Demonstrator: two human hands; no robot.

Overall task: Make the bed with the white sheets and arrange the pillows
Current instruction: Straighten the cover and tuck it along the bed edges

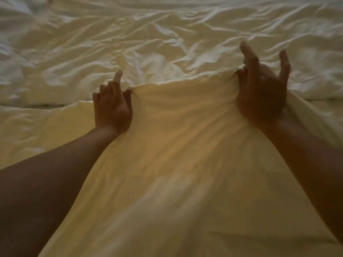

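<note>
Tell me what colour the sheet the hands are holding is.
The sheet is plain white, yellowish in the warm light; head view.

The single view comes from a wide-angle camera worn on the person's head, facing forward and steeply down across the bed (pixel 167 34), whose rumpled surface fills the frame to its top edge. It sits close in: both forearms enter from the lower corners, the left hand (pixel 111 106) left of centre and the right hand (pixel 261 91) higher on the right, gripping a white sheet (pixel 176 145) that spreads back toward the lens. The lowest part of the frame is blurred.
</note>
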